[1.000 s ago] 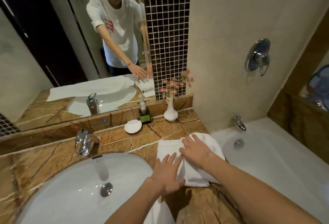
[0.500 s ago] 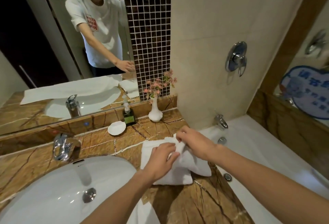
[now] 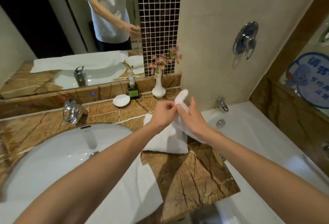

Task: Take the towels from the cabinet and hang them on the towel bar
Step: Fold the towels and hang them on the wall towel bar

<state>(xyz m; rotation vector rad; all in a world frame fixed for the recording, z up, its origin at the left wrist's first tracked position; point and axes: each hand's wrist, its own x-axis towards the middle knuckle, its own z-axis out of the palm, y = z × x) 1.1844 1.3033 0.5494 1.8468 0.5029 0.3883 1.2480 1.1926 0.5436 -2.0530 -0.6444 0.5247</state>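
Observation:
A small white towel (image 3: 179,131) is half lifted off the brown marble counter (image 3: 192,174), its upper corner sticking up above my hands. My right hand (image 3: 191,117) grips the raised part of the towel. My left hand (image 3: 162,113) pinches the towel's edge right beside it, fingers curled. The lower part of the towel still rests on the counter. A larger white towel (image 3: 142,193) hangs over the front rim of the sink, partly under my left forearm. No towel bar or cabinet is in sight.
White sink (image 3: 58,154) with a chrome tap (image 3: 71,110) at left. Along the back stand a shell soap dish (image 3: 121,100), a green soap bottle (image 3: 133,90) and a white vase of pink flowers (image 3: 159,88). The bathtub (image 3: 258,143) with spout (image 3: 221,104) lies to the right.
Both hands went from pressing flat on the folded towel to gripping it and raising its top part off the counter. The camera has moved closer and tilted down.

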